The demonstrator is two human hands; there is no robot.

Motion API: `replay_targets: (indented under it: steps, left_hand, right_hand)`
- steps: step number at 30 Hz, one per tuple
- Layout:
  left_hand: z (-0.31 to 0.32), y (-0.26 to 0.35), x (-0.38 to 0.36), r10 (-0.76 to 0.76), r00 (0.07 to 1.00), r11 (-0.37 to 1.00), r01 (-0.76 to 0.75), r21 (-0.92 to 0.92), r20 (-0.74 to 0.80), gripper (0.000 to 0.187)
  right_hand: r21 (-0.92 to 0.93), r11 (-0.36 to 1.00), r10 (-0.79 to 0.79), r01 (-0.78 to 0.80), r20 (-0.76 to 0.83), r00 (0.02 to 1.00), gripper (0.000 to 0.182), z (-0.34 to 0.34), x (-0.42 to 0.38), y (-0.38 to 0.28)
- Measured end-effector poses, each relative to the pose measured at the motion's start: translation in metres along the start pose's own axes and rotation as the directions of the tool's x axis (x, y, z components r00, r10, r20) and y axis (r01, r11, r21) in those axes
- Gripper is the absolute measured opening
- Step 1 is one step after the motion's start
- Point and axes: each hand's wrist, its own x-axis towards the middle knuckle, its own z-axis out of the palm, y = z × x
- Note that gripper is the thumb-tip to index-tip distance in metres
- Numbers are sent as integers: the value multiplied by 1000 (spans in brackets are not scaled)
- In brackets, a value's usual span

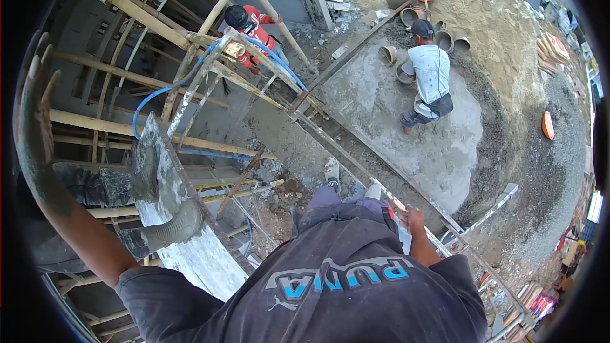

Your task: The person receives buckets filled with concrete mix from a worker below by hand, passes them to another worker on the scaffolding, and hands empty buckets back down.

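Observation:
My left arm reaches out at the far left, and my left hand [39,105] is raised with its fingers extended, holding nothing visible. Grey dirt coats its wrist and forearm. Below and beside it, another person's muddy boots [175,225] stand on a cement-smeared board [203,267]. At my right side, my right hand [413,219] is closed around a worn scaffold rail [362,168], its fingers partly hidden. My own shoes [332,171] show beyond my dark shirt, high above the ground.
Bamboo poles [114,124] and a blue hose [149,98] cross the left side. Below, a co-worker in a light shirt [429,67] crouches on wet mortar [438,159] among buckets [445,41]. Another person in red [254,22] stands by the scaffold frame. Sand [495,32] and gravel [553,178] lie right.

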Motion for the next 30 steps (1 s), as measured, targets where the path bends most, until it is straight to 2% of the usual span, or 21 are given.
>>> replay_targets:
  steps: [2,4,7,9,10,11,13,14,16,17,20,23,27,30]
  left_hand:
    - [53,-7,-43,-143,968,974,174,-143,207,74]
    - [112,-19,-93,-296,879,872,408,-270,373,80]
    - [196,-89,-169,-466,643,705,685,-184,608,74]
    - [261,-140,-244,-589,473,554,826,-99,655,70]
    - [283,-141,-279,-659,368,413,906,-94,656,66]
    - [329,-214,-362,-604,355,390,913,-124,713,63]
    - [334,-166,-398,-746,1,135,979,150,666,46]
    - [348,-184,-451,-694,-133,-22,986,164,707,42]
    - [356,-185,-514,-633,-340,-206,940,272,696,37]
    - [352,-170,-526,-643,-419,-236,905,354,641,35]
    - [338,-168,-565,-634,-512,-296,853,430,580,38]
    - [328,-180,-573,-658,-479,-282,872,399,582,47]
    - [337,-200,-564,-673,-417,-332,908,254,610,43]
    - [357,-212,-543,-668,-379,-332,922,199,641,39]
  right_hand:
    - [8,998,54,-54,-19,998,31,-12,-3,19]
    - [19,995,100,-99,-41,994,32,-24,-3,34]
    - [91,991,104,-97,-72,992,32,-40,-2,45]
    - [126,989,93,-79,-107,990,32,-47,-10,38]
    - [120,991,68,-55,-103,992,32,-49,-9,36]
    - [110,993,41,-30,-92,995,32,-47,-8,30]
    - [86,996,-10,19,-111,994,32,-41,-17,13]
    - [97,995,-28,37,-94,995,31,-41,-6,12]
    - [98,993,-52,59,-73,996,31,-39,3,10]
    - [88,994,-58,64,-69,996,31,-34,1,2]
    - [5,998,-69,70,-97,993,31,-10,-24,-27]
    - [-81,995,-69,61,-90,994,32,7,-31,-39]
    - [-146,989,-48,36,-78,996,23,29,-46,-56]
    - [-204,979,-34,21,-61,998,25,43,-42,-66]
